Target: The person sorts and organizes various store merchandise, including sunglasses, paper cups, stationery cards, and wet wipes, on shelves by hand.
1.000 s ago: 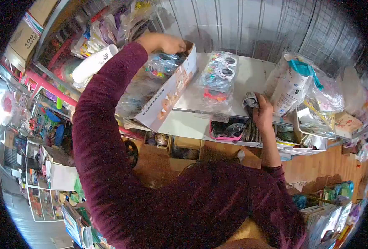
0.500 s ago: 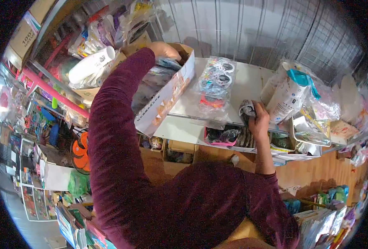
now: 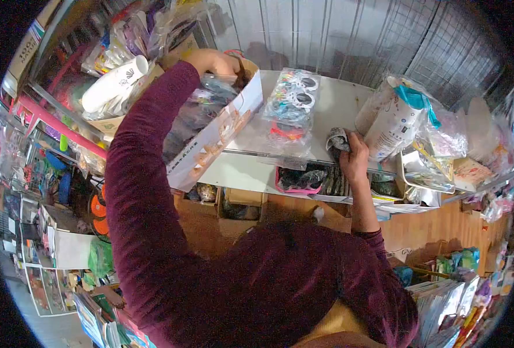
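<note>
My left hand [image 3: 213, 61] reaches up into a long open cardboard box [image 3: 210, 142] full of plastic-wrapped items, its fingers curled over something dark at the box's far end. That box sits tilted on the edge of a white shelf [image 3: 338, 101]. My right hand [image 3: 353, 156] is closed on a small grey patterned bundle [image 3: 336, 139] at the shelf's front edge. Between the hands lies a clear bag of colourful toy glasses [image 3: 292, 101].
A bagged white roll with a teal tie [image 3: 396, 119] stands right of my right hand. Below the shelf sit a pink-rimmed tray [image 3: 300, 180] and more packets. A white tube [image 3: 115, 84] and crowded shelves lie left; a wire grid wall is behind.
My left hand has pushed deeper into the far end of the box, and the box has tipped further. The right hand kept its grip on the bundle.
</note>
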Available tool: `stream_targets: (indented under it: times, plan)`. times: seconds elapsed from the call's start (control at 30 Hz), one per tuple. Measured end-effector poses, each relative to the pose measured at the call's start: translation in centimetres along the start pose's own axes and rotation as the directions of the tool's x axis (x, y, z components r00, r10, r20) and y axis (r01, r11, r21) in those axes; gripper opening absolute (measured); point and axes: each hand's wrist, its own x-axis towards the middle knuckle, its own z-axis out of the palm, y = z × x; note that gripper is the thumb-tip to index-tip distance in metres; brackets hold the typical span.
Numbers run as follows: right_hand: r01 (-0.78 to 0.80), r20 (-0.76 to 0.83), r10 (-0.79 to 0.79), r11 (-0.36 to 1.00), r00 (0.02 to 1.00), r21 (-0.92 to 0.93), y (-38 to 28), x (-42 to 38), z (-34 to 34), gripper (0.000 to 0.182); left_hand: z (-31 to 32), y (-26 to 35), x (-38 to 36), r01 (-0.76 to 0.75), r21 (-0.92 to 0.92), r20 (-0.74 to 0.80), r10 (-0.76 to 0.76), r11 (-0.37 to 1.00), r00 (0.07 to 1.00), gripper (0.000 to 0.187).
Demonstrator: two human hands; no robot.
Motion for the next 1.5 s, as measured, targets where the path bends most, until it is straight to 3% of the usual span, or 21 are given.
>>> stream_targets:
  times: [0.1, 0.17, 0.23, 0.3, 0.37, 0.43, 0.47, 0.53, 0.57, 0.63, 0.73, 0.87, 0.93, 1.03, 1.1, 1.3, 1.37, 1.5]
  plan:
    - [-0.025, 0.036, 0.026, 0.999, 0.999, -0.031, 0.2, -0.1, 0.0, 0.051, -3.5, 2.4, -4.2, -0.071, -0.074, -0.080, 0.065, 0.995, 0.995, 0.038]
    - [-0.024, 0.010, 0.024, 0.999, 1.000, -0.043, 0.2, -0.1, 0.1, 0.051, -4.9, 3.1, -7.4, -0.035, 0.028, -0.253, 0.041, 0.999, 0.967, 0.037]
    - [-0.021, 0.024, 0.022, 0.998, 0.999, -0.052, 0.1, -0.1, 0.0, 0.050, -6.2, 5.4, -12.6, 0.023, 0.070, -0.460, 0.011, 0.997, 0.888, 0.039]
    - [-0.020, 0.029, 0.021, 0.998, 0.999, -0.056, -0.1, -0.1, 0.0, 0.049, -5.9, 7.2, -16.7, -0.174, -0.004, -0.685, 0.125, 0.985, 0.718, 0.039]
    - [-0.005, 0.015, 0.005, 0.999, 1.000, -0.033, -0.4, 0.2, -0.1, 0.050, -5.9, 10.8, -22.4, -0.195, 0.123, -0.708, 0.224, 0.973, 0.670, 0.044]
    - [0.035, 0.005, -0.035, 0.999, 0.999, -0.038, 0.6, 0.0, 0.2, 0.052, -2.8, 12.5, -26.2, -0.210, 0.132, -0.769, 0.234, 0.969, 0.595, 0.051]
    - [0.025, 0.007, -0.025, 0.999, 1.000, -0.042, 0.5, 0.0, 0.1, 0.052, -1.1, 13.5, -27.6, -0.199, 0.121, -0.768, 0.218, 0.973, 0.602, 0.051]
    - [0.003, 0.008, -0.002, 0.999, 1.000, -0.053, 0.5, -0.1, 0.1, 0.053, 2.8, 15.1, -29.3, -0.098, -0.046, -0.839, 0.015, 0.994, 0.544, 0.061]
    - [0.006, 0.019, -0.005, 0.999, 1.000, -0.047, 0.6, -0.3, 0.1, 0.053, 5.4, 15.5, -29.1, -0.019, -0.127, -0.883, -0.104, 0.992, 0.457, 0.073]
    - [0.031, 0.000, -0.031, 0.995, 1.000, -0.094, 0.9, -0.3, 0.2, 0.053, 10.4, 16.8, -27.2, 0.093, -0.318, -0.930, -0.329, 0.944, 0.163, 0.070]
    - [0.015, 0.013, -0.014, 0.997, 1.000, -0.071, 1.0, -0.3, 0.2, 0.052, 16.6, 18.2, -23.1, 0.264, -0.419, -0.908, -0.407, 0.868, -0.102, 0.085]
    - [-0.022, 0.030, 0.023, 0.999, 0.999, -0.032, 0.7, -0.1, 0.2, 0.051, 19.1, 20.0, -19.6, 0.277, -0.516, -0.857, -0.480, 0.811, -0.189, 0.078]
    - [-0.059, 0.029, 0.059, 0.998, 0.998, 0.011, 1.2, -0.1, 0.3, 0.051, 19.2, 19.4, -18.5, 0.326, -0.534, -0.840, -0.446, 0.780, -0.309, 0.072]
    - [0.017, -0.017, -0.018, 0.995, 1.000, -0.099, 1.5, 0.1, 0.4, 0.050, 19.0, 19.0, -17.5, 0.346, -0.543, -0.838, -0.468, 0.765, -0.280, 0.077]
    - [-0.093, 0.037, 0.095, 0.995, 0.995, -0.038, 0.6, 0.2, 0.2, 0.050, 18.2, 19.0, -16.9, 0.339, -0.557, -0.823, -0.452, 0.758, -0.342, 0.071]
    - [0.044, -0.008, -0.046, 0.983, 0.999, -0.180, 2.7, 0.0, 0.8, 0.042, 16.7, 18.2, -14.2, 0.326, -0.710, -0.699, -0.564, 0.625, -0.440, 0.057]
    - [0.020, -0.053, -0.021, 0.999, 0.998, -0.028, 1.9, -0.1, 0.9, 0.041, 16.0, 17.6, -13.5, 0.325, -0.719, -0.689, -0.568, 0.614, -0.450, 0.057]
    - [-0.083, 0.015, 0.083, 0.996, 0.996, -0.016, 1.3, -0.1, 0.4, 0.050, 14.9, 17.5, -12.2, 0.329, -0.747, -0.662, -0.603, 0.578, -0.445, 0.057]
